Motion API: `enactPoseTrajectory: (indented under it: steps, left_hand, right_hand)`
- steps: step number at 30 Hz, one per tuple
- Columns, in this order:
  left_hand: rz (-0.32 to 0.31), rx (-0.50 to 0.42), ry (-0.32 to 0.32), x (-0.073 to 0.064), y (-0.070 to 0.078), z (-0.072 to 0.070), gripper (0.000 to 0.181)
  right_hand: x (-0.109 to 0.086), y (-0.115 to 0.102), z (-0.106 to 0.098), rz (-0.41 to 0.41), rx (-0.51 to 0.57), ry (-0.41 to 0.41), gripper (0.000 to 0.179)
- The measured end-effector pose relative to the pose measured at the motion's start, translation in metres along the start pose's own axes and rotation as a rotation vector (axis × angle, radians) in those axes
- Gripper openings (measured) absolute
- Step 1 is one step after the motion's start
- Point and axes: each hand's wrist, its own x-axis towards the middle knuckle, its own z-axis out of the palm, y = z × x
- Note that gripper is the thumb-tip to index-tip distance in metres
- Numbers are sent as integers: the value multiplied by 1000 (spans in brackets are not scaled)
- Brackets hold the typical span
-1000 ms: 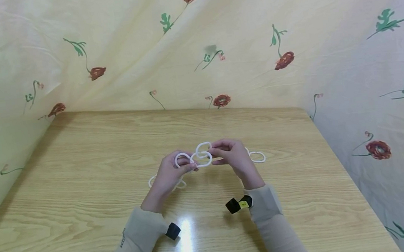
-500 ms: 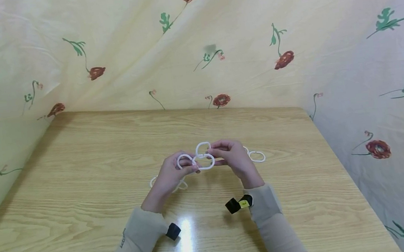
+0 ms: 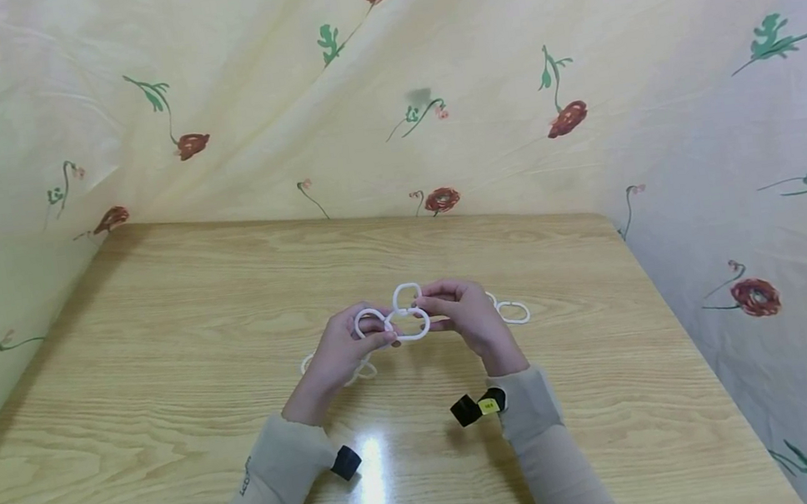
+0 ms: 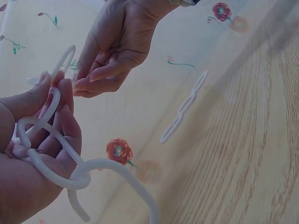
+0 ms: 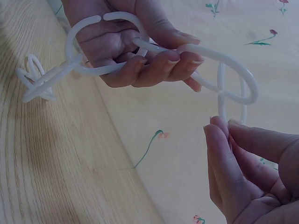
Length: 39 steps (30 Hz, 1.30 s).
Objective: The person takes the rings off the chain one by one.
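Note:
My left hand (image 3: 342,339) pinches a white plastic chain link (image 5: 250,81) between thumb and fingers. A second link (image 4: 51,175) lies across its palm, and further joined links (image 5: 46,85) hang below that hand. On the other side my right hand (image 3: 470,315), thumb against fingertips, pinches the lower end of another white link (image 5: 221,105). This link stands upright and passes through the one in my left fingers. The palm link has a narrow gap in its ring. Both hands are raised above the table.
A short chain of white links (image 4: 187,103) lies on the wooden table (image 3: 592,431), beyond my right hand in the head view. Curtain-like cloth (image 3: 241,95) with printed flowers borders the table at the back and sides.
The link between my hands has shifted slightly right and down, and the upper link has come to stand more upright over it. Both hands keep their grip and barely move.

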Motion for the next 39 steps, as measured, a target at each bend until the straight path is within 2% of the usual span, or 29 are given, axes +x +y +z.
enactPoseTrajectory:
  steps: [10, 17, 19, 24, 30, 36, 39]
  left_hand:
    - [-3, -1, 9, 0, 0, 1, 25]
    - [-3, -24, 7, 1, -2, 2, 29]
    - [-1, -28, 9, 1, -2, 2, 27]
    - [8, -41, 11, 1, -3, 2, 25]
    - [17, -43, 4, 1, -4, 2, 26]
    - [-6, -34, 8, 1, -4, 2, 31]
    - [-22, -24, 12, 1, -3, 2, 32]
  right_hand:
    - [0, 0, 0, 40, 36, -4, 34]
    - [0, -1, 0, 67, 63, 0, 18]
    - [0, -1, 0, 72, 74, -3, 19]
    - [0, -2, 0, 74, 94, -6, 28]
    - [-1, -2, 0, 76, 113, 6, 13]
    - [-1, -2, 0, 59, 103, 2, 21]
    - [-1, -2, 0, 50, 96, 7, 19]
